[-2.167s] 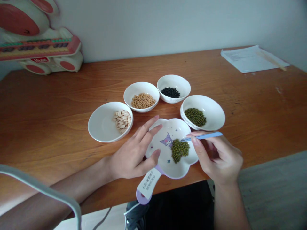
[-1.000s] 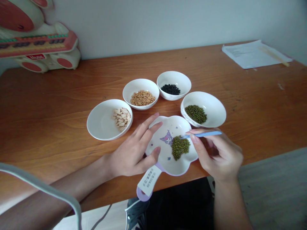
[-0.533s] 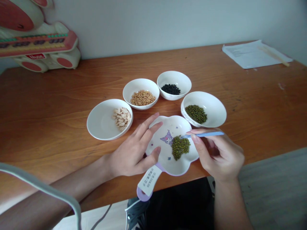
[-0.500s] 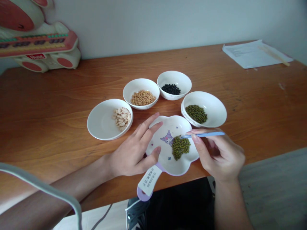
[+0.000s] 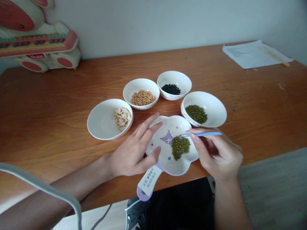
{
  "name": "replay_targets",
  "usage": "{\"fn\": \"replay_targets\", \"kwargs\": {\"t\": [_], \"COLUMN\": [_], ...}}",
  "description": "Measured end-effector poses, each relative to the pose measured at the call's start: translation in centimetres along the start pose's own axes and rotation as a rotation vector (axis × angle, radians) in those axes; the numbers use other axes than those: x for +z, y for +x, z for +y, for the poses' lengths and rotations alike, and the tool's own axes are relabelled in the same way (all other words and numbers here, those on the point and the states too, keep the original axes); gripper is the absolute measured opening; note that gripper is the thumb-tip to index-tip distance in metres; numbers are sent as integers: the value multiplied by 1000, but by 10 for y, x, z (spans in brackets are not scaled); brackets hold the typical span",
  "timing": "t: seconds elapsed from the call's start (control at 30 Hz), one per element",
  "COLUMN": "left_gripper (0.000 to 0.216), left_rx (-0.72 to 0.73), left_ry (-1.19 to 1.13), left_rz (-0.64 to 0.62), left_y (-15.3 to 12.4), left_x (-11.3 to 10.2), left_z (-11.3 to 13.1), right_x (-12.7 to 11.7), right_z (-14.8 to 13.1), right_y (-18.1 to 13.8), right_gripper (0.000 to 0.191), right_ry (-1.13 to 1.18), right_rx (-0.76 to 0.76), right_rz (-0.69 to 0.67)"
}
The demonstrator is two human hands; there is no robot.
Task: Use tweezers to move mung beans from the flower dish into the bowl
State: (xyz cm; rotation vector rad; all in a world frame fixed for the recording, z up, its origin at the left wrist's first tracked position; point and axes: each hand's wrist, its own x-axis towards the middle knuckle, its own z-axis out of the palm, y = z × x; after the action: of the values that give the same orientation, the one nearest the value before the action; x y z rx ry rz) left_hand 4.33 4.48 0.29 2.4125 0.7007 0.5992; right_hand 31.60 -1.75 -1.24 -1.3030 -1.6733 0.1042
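Note:
A flower-shaped white plate (image 5: 168,126) with a cartoon print and a purple handle sits at the table's near edge, holding a heap of green mung beans (image 5: 180,147). My left hand (image 5: 134,153) grips its left rim, thumb on the rim near the handle, fingers stretched along the edge. My right hand (image 5: 217,153) pinches blue tweezers (image 5: 203,134), whose tips reach the top of the heap. Four white bowls arc behind the plate: mung beans (image 5: 203,110), black beans (image 5: 174,84), soybeans (image 5: 141,93), pale seeds (image 5: 109,119).
A red and cream toy keyboard (image 5: 35,41) stands at the back left against the wall. Papers (image 5: 254,54) with a wooden stick lie at the back right corner. The wooden table (image 5: 48,105) ends just below the plate.
The view dropped slightly after the first frame. Both hands, the plate and the tweezers have stayed almost still; the tweezers' rear end shifted a touch.

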Motion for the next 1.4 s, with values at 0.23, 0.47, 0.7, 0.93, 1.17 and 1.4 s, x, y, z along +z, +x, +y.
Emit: {"fn": "replay_targets", "kwargs": {"t": [0.23, 0.47, 0.7, 0.93, 1.17, 1.4], "left_gripper": [67, 69, 67, 66, 66, 65], "left_rx": [-8, -10, 1, 4, -12, -24], "left_ry": [-9, -17, -7, 5, -6, -13], "left_rz": [-2, -5, 4, 4, 4, 1], "left_y": [0, 1, 0, 1, 0, 1], "left_x": [-1, -1, 0, 1, 0, 0], "left_z": [0, 0, 0, -1, 1, 2], "right_x": [-1, 0, -1, 3, 10, 6], "right_z": [1, 0, 0, 3, 0, -1], "right_y": [0, 1, 1, -4, 4, 0], "right_gripper": [26, 27, 27, 33, 28, 26], "right_ry": [5, 14, -8, 21, 76, 116], "right_rx": [2, -1, 6, -42, 174, 67], "right_rz": [-8, -17, -13, 275, 603, 381]}}
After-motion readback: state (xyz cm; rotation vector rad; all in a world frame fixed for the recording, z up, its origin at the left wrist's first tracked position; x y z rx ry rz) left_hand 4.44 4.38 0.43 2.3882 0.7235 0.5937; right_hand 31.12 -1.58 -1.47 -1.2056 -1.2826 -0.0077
